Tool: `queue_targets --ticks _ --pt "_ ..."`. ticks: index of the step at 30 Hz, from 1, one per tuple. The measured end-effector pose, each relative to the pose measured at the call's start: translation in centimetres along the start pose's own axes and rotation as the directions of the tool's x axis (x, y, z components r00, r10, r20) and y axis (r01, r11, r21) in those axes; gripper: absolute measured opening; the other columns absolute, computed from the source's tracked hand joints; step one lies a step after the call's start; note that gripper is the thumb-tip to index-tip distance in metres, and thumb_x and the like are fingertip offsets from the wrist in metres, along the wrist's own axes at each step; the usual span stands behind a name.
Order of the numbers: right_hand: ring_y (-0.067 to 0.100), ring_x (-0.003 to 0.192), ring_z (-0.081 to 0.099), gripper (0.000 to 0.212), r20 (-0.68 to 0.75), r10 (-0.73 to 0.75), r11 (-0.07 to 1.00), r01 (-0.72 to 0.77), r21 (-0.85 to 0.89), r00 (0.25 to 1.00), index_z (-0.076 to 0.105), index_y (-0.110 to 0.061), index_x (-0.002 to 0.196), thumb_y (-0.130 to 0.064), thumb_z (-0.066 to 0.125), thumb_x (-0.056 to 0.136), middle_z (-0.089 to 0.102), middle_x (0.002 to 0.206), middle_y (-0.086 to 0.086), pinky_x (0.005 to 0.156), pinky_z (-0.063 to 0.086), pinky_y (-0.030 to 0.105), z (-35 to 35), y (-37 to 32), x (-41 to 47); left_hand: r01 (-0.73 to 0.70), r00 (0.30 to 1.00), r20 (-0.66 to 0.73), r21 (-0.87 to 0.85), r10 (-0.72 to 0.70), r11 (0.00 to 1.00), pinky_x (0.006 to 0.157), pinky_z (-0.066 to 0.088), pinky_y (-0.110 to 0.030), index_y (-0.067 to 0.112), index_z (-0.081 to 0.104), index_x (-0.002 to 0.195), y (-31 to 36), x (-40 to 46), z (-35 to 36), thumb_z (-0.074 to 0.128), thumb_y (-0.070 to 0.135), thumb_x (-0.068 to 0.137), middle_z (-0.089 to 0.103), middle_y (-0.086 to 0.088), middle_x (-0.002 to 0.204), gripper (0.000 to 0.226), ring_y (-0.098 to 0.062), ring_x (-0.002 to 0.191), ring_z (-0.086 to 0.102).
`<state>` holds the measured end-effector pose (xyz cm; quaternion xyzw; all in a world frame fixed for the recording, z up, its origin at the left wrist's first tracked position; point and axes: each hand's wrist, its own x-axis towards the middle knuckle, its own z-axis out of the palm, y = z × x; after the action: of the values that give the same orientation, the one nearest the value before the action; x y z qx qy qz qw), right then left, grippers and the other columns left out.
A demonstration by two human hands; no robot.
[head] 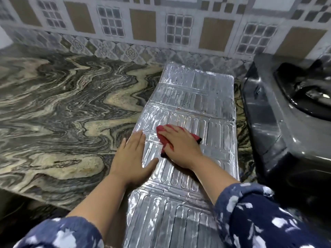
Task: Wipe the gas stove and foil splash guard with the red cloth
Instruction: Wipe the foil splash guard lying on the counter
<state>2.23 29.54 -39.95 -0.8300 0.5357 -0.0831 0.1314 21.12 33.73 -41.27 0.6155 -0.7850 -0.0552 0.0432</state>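
Note:
The foil splash guard [189, 97] lies flat on the marble counter, running from the back wall towards me. My right hand [180, 145] presses the red cloth [162, 132] flat onto the middle of the foil; most of the cloth is hidden under the palm. My left hand [133, 156] rests palm down on the guard's left edge, fingers spread, holding nothing. The dark gas stove [268, 126] stands to the right of the foil, partly cut off by the frame.
The swirled marble counter [62, 108] stretches to the left, with its front edge at lower left. A patterned tiled wall [143, 27] backs the counter. Only a narrow strip of counter separates foil and stove.

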Motion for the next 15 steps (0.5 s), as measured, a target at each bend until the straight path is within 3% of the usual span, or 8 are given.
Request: queue_targets --ticks 4,9,11,15 --pt "0.016 0.148 0.006 0.058 0.02 0.097 0.994 -0.096 -0.047 0.995 0.023 -0.031 0.149 -0.042 0.029 0.092 0.015 0.16 -0.008 0.12 0.002 0.04 -0.5 1.0 -1.4 0.012 1.0 0.017 0.02 -0.012 1.0 0.121 -0.002 -0.041 0.01 -0.001 0.152 0.6 -1.7 0.1 0.008 0.072 0.08 -0.01 -0.004 0.161 0.096 -0.015 0.148 -0.009" --pt "0.02 0.149 -0.001 0.057 0.046 0.253 0.963 -0.247 -0.108 0.966 0.011 -0.022 0.151 -0.036 0.023 0.097 0.005 0.162 -0.002 0.12 0.0 0.047 -0.9 1.3 3.9 0.015 1.0 0.0 0.024 -0.015 1.0 0.121 -0.005 -0.039 0.011 -0.003 0.152 0.9 -2.0 0.1 0.012 0.071 0.083 -0.011 -0.004 0.161 0.093 -0.015 0.148 -0.011" --pt "0.018 0.149 0.001 0.058 0.058 0.217 0.972 -0.21 -0.1 0.975 0.013 -0.024 0.151 -0.034 0.025 0.096 0.005 0.162 -0.005 0.12 0.001 0.048 -0.4 0.0 6.0 0.023 1.0 0.002 0.026 -0.023 0.999 0.121 -0.005 -0.039 0.011 -0.002 0.152 0.9 -1.9 0.2 0.013 0.071 0.082 -0.012 -0.003 0.161 0.094 -0.014 0.148 -0.011" --pt "0.014 0.148 0.008 0.055 0.084 0.008 0.997 -0.002 -0.073 0.996 0.022 -0.031 0.149 -0.03 0.031 0.095 0.011 0.16 -0.011 0.119 0.002 0.046 0.4 -3.4 6.2 0.041 0.999 0.018 0.04 -0.042 0.998 0.121 -0.005 -0.041 0.009 -0.004 0.152 0.9 -1.8 0.3 0.008 0.072 0.078 -0.011 -0.004 0.161 0.098 -0.013 0.148 -0.011"
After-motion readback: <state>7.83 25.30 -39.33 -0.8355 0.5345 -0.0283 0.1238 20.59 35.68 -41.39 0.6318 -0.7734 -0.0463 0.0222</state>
